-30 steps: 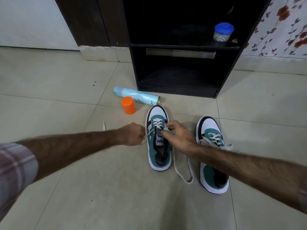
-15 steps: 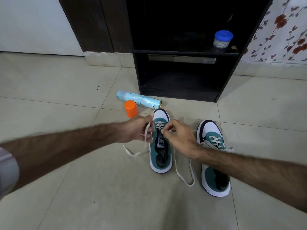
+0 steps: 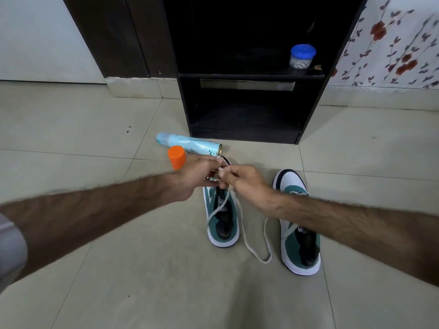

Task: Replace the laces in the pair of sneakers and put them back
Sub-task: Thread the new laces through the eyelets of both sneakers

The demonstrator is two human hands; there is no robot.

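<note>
Lace [image 3: 234,205] of the left-hand sneaker [image 3: 222,222], pinched between both my hands above its toe end.

My left hand [image 3: 193,175] and right hand [image 3: 240,180] meet fingertip to fingertip, each nipping the pale flat lace, whose loose ends trail down over the tongue and loop on the floor beside the other sneaker [image 3: 300,236]. I judge the lace limp, light and prone to twisting or slipping through, so I would hold it close to the stiff tip for threading. The sneaker itself looks light and may shift on the tiles; steady it by the sidewall.
</note>
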